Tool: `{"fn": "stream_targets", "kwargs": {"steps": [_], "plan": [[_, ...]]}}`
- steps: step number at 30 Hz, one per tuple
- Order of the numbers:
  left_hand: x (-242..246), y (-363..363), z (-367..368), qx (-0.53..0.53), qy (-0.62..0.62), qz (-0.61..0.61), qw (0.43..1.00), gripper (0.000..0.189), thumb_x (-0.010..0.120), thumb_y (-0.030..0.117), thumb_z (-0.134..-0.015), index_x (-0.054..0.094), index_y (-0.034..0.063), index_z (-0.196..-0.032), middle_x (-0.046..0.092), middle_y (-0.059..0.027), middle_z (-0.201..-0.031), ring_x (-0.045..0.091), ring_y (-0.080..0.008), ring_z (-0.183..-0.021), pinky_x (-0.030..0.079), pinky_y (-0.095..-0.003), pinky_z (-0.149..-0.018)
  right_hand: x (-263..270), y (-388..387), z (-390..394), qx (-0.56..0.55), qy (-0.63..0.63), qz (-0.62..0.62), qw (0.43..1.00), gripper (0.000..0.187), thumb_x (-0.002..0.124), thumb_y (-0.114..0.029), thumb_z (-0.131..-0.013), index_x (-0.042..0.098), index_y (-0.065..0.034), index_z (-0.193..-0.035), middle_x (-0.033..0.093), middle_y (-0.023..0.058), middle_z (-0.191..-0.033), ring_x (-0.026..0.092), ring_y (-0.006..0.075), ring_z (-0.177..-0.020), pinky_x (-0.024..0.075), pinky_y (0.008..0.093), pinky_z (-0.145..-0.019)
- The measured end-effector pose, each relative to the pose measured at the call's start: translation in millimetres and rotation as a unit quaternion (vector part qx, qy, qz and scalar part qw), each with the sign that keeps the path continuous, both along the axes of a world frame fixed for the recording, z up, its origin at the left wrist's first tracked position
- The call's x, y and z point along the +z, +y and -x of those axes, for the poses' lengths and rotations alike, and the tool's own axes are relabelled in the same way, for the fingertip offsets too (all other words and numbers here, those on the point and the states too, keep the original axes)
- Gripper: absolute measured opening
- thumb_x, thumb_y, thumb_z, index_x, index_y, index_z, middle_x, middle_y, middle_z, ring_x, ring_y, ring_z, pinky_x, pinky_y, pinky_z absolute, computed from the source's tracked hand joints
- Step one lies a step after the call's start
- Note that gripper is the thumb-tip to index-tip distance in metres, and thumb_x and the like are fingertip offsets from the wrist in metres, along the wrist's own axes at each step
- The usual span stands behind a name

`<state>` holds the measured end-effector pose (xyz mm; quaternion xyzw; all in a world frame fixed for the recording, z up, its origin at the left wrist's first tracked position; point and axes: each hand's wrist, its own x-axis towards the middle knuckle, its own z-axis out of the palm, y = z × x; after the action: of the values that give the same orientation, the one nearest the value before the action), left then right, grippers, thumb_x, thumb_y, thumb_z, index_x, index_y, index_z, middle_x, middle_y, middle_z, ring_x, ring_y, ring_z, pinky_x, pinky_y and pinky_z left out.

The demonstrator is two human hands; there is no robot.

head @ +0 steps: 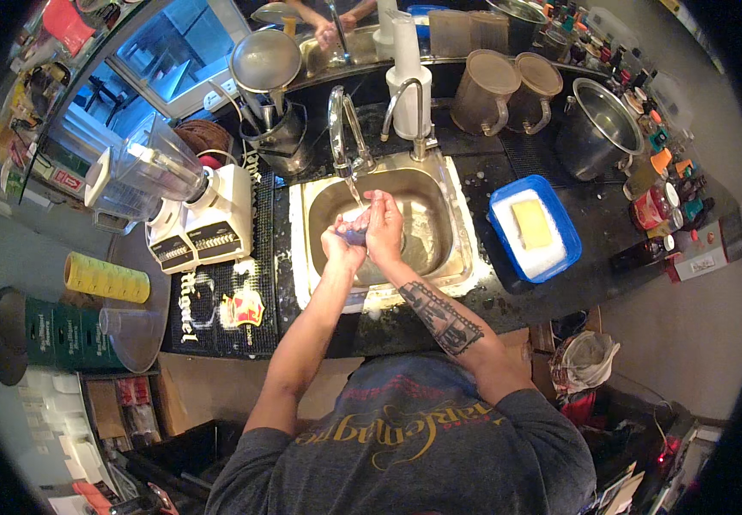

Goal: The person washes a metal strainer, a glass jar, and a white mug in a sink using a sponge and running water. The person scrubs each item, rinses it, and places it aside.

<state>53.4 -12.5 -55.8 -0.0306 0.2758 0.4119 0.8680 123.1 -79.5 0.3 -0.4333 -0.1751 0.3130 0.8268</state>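
Note:
Both my hands are together over the stainless steel sink (425, 257), under water running from the tall chrome faucet (337, 138). My left hand (343, 248) is cupped low, its fingers curled towards the other palm. Against it, my right hand (385, 226) stands more upright, fingers close together, with the water falling beside its fingertips. A small bluish-purple patch shows between the palms; whether it is a held object or shaded wet skin, I cannot tell. To the right of the sink, a blue plastic tub (498, 239) holds white foam and a yellow sponge (532, 223).
Left of the sink, two blenders (216, 222) stand by a black rubber bar mat (216, 328) and a utensil holder (284, 145). Behind are a thin curved tap (417, 116) and a white dispenser (407, 96). Two lidded pitchers (483, 96), a steel pot (593, 138) and several bottles (657, 174) line the right.

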Motion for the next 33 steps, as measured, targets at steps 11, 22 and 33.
{"fn": "stream_targets", "kwargs": {"steps": [11,22,33], "plan": [[-14.8,51.8,28.0,-0.352,0.009,-0.05,0.935,0.025,0.045,0.015,-0.093,0.051,0.0033,-0.114,0.057,-0.0049,-0.082,0.056,-0.0154,-0.077,0.05,-0.032,-0.073,38.1,-12.7,18.8,0.154,-0.394,-0.019,0.906,0.016,0.051,-0.014,-0.096,0.064,-0.0046,-0.097,0.066,0.0105,-0.089,0.067,0.0247,-0.076,0.0503,0.0331,-0.07],[83.2,55.4,34.6,-0.538,0.159,-0.242,0.792,0.045,0.044,0.005,-0.088,0.044,0.0036,-0.134,0.04,0.007,-0.068,0.035,-0.0045,-0.058,0.031,-0.0202,-0.05,43.0,-3.6,39.5,0.127,-0.684,-0.073,0.715,0.013,0.059,-0.026,-0.092,0.065,-0.0148,-0.089,0.066,0.0056,-0.067,0.062,0.0262,-0.057,0.0408,0.04,-0.056],[87.6,56.8,34.2,-0.551,0.413,-0.401,0.604,0.045,0.042,0.0,-0.077,0.049,0.0074,-0.12,0.052,-0.0027,-0.068,0.046,-0.0108,-0.055,0.039,-0.0272,-0.048,9.4,12.5,55.0,0.19,-0.746,-0.12,0.627,0.009,0.061,-0.027,-0.087,0.06,-0.0182,-0.089,0.052,0.0074,-0.047,0.054,0.0265,-0.04,0.039,0.0417,-0.039]]}}
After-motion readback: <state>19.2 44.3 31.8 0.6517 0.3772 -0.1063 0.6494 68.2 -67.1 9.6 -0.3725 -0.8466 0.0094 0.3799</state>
